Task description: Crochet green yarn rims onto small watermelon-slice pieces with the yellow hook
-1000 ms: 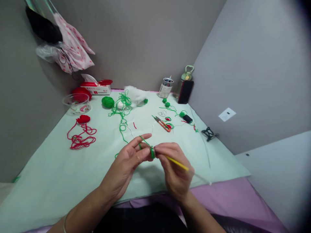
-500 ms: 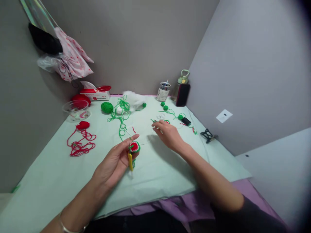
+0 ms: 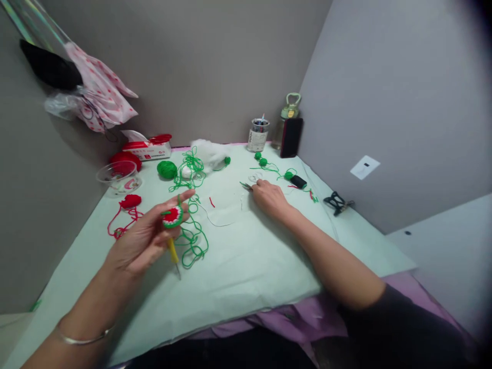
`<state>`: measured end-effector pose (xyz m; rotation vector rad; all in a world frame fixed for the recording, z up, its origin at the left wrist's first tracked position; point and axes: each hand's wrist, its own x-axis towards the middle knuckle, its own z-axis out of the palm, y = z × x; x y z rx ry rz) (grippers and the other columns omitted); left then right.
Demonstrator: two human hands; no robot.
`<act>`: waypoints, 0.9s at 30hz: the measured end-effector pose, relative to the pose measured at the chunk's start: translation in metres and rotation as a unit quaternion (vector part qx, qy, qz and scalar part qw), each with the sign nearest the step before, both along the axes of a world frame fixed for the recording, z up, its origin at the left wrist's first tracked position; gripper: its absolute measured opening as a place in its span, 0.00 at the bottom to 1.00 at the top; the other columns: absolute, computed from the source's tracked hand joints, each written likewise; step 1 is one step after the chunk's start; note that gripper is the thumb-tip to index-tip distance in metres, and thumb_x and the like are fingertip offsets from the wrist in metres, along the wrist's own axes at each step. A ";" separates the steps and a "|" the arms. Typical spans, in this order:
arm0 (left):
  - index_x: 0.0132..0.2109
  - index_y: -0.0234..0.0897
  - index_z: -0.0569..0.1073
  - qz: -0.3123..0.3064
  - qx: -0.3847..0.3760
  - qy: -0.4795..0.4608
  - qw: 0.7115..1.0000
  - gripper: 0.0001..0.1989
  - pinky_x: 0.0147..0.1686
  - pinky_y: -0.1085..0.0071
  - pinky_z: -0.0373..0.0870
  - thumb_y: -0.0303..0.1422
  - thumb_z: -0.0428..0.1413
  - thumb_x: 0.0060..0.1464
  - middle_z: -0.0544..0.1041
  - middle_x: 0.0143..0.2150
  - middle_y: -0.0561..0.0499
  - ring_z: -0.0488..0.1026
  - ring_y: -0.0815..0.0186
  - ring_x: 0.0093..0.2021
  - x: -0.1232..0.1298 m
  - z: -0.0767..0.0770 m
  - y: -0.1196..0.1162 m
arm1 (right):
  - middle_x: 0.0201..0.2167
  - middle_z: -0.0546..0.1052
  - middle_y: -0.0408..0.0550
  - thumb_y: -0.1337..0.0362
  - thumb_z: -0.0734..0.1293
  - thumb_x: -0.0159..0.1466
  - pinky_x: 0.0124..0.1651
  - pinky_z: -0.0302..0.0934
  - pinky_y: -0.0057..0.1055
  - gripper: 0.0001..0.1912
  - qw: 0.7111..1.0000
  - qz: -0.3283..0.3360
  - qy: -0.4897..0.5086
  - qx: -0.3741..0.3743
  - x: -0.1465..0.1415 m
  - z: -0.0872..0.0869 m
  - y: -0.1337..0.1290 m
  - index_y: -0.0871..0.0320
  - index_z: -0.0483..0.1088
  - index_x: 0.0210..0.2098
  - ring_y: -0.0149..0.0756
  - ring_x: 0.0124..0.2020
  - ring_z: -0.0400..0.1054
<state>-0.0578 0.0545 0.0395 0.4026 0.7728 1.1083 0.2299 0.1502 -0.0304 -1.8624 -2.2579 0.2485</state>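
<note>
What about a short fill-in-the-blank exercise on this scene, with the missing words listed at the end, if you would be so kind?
1. The crocheted piece in the left hand has a centre coloured ____.
2. Below that piece, the crochet hook shows a ____ handle.
3. In the picture, the blades of the small scissors show to the ____ of the right hand.
4. From the camera's viewpoint, the bottle stands ____ the phone.

Missing words: red; yellow; left; behind.
</note>
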 end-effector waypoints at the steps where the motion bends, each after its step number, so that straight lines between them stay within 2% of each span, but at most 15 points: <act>1: 0.61 0.26 0.72 0.005 0.002 0.001 1.000 0.20 0.11 0.85 0.62 0.17 0.47 0.66 0.71 0.29 0.52 0.66 0.75 0.18 -0.005 0.004 0.000 | 0.52 0.75 0.68 0.74 0.57 0.70 0.53 0.60 0.41 0.16 1.000 -0.005 0.029 0.007 0.001 0.003 -0.001 0.66 0.75 0.47 0.52 0.55 0.68; 3: 0.62 0.29 0.72 0.025 0.000 -0.004 1.000 0.23 0.11 0.86 0.62 0.16 0.45 0.66 0.72 0.30 0.51 0.68 0.74 0.20 -0.012 0.011 -0.002 | 0.52 0.74 0.65 0.72 0.56 0.72 0.51 0.61 0.39 0.17 0.995 -0.009 0.099 0.023 0.000 0.012 -0.003 0.64 0.73 0.52 0.47 0.52 0.69; 5: 0.63 0.31 0.71 0.033 0.000 -0.019 0.999 0.24 0.11 0.87 0.61 0.16 0.42 0.66 0.71 0.29 0.52 0.68 0.75 0.19 -0.014 0.017 -0.004 | 0.46 0.76 0.57 0.68 0.52 0.74 0.44 0.63 0.34 0.18 0.985 -0.001 0.169 0.028 -0.006 0.022 -0.007 0.61 0.69 0.55 0.39 0.42 0.71; 8: 0.61 0.31 0.71 0.024 0.006 -0.033 0.999 0.23 0.11 0.88 0.60 0.17 0.40 0.68 0.69 0.29 0.54 0.67 0.76 0.19 -0.008 0.020 -0.006 | 0.31 0.70 0.43 0.58 0.47 0.76 0.27 0.55 0.27 0.22 0.949 0.046 0.311 -0.024 -0.029 0.033 -0.019 0.58 0.68 0.52 0.28 0.22 0.58; 10: 0.60 0.29 0.72 0.022 0.010 -0.038 0.999 0.21 0.11 0.88 0.60 0.18 0.39 0.70 0.69 0.29 0.53 0.67 0.76 0.19 0.000 0.021 -0.006 | 0.27 0.63 0.37 0.43 0.49 0.75 0.21 0.42 0.26 0.29 0.813 0.104 0.550 -0.159 -0.052 0.032 -0.032 0.58 0.69 0.48 0.25 0.18 0.42; 12: 0.59 0.28 0.72 0.030 0.014 -0.048 0.998 0.21 0.10 0.88 0.59 0.19 0.39 0.70 0.69 0.29 0.52 0.68 0.76 0.19 0.009 0.021 -0.005 | 0.23 0.59 0.33 0.34 0.55 0.70 0.20 0.35 0.26 0.33 0.694 0.137 0.649 -0.279 -0.077 0.026 -0.046 0.58 0.70 0.46 0.24 0.18 0.35; 14: 0.60 0.30 0.72 0.042 0.011 -0.058 0.997 0.22 0.10 0.88 0.59 0.18 0.38 0.70 0.70 0.29 0.52 0.71 0.74 0.21 0.016 0.022 -0.005 | 0.19 0.54 0.29 0.33 0.67 0.62 0.21 0.35 0.25 0.32 0.625 0.177 0.669 -0.361 -0.098 0.016 -0.058 0.57 0.70 0.39 0.23 0.19 0.35; 16: 0.60 0.32 0.72 0.057 -0.001 -0.065 0.996 0.23 0.10 0.89 0.58 0.18 0.37 0.71 0.71 0.28 0.52 0.72 0.74 0.21 0.017 0.025 -0.005 | 0.17 0.51 0.27 0.38 0.76 0.55 0.21 0.37 0.24 0.29 0.602 0.208 0.645 -0.422 -0.113 0.007 -0.067 0.56 0.66 0.30 0.23 0.19 0.38; 17: 0.60 0.32 0.72 0.067 -0.008 -0.067 0.996 0.23 0.10 0.89 0.58 0.19 0.36 0.71 0.71 0.28 0.51 0.72 0.74 0.21 0.015 0.026 -0.005 | 0.16 0.50 0.27 0.40 0.77 0.54 0.20 0.37 0.24 0.29 0.608 0.207 0.634 -0.431 -0.116 0.003 -0.069 0.56 0.64 0.29 0.23 0.19 0.39; 18: 0.60 0.31 0.72 0.078 -0.015 -0.070 0.994 0.23 0.09 0.88 0.58 0.21 0.36 0.72 0.72 0.28 0.50 0.71 0.74 0.20 0.011 0.029 -0.006 | 0.16 0.50 0.27 0.40 0.77 0.54 0.20 0.39 0.24 0.28 0.635 0.197 0.616 -0.423 -0.116 0.001 -0.069 0.55 0.64 0.29 0.23 0.18 0.40; 20: 0.61 0.31 0.71 0.101 -0.014 -0.082 0.991 0.23 0.09 0.87 0.59 0.25 0.35 0.75 0.74 0.29 0.49 0.69 0.75 0.17 0.000 0.034 -0.007 | 0.16 0.53 0.28 0.39 0.73 0.58 0.20 0.42 0.24 0.26 0.720 0.157 0.566 -0.368 -0.107 -0.002 -0.061 0.55 0.66 0.30 0.24 0.18 0.42; 21: 0.62 0.31 0.71 0.110 -0.008 -0.091 0.990 0.23 0.10 0.87 0.59 0.28 0.34 0.75 0.74 0.30 0.48 0.69 0.75 0.17 -0.007 0.037 -0.008 | 0.16 0.55 0.29 0.39 0.70 0.61 0.21 0.45 0.25 0.26 0.778 0.135 0.522 -0.324 -0.098 -0.002 -0.055 0.56 0.67 0.31 0.25 0.18 0.45; 22: 0.63 0.32 0.70 0.120 0.003 -0.097 0.988 0.24 0.10 0.87 0.60 0.30 0.34 0.76 0.75 0.30 0.48 0.70 0.75 0.18 -0.013 0.039 -0.009 | 0.17 0.57 0.31 0.41 0.69 0.62 0.22 0.48 0.26 0.24 0.808 0.120 0.494 -0.297 -0.088 -0.002 -0.048 0.57 0.68 0.31 0.25 0.18 0.47; 25: 0.66 0.34 0.67 0.149 0.026 -0.101 0.983 0.26 0.11 0.87 0.60 0.34 0.31 0.76 0.75 0.31 0.47 0.73 0.73 0.20 -0.027 0.044 -0.011 | 0.19 0.64 0.35 0.47 0.69 0.64 0.27 0.51 0.28 0.20 0.863 0.085 0.446 -0.222 -0.055 0.005 -0.027 0.59 0.70 0.30 0.27 0.21 0.54; 27: 0.66 0.33 0.67 0.159 0.029 -0.094 0.982 0.27 0.11 0.87 0.60 0.32 0.29 0.76 0.75 0.30 0.47 0.73 0.73 0.19 -0.031 0.044 -0.011 | 0.23 0.70 0.39 0.49 0.68 0.67 0.34 0.54 0.29 0.18 0.894 0.076 0.412 -0.162 -0.039 0.015 -0.022 0.60 0.74 0.35 0.31 0.26 0.61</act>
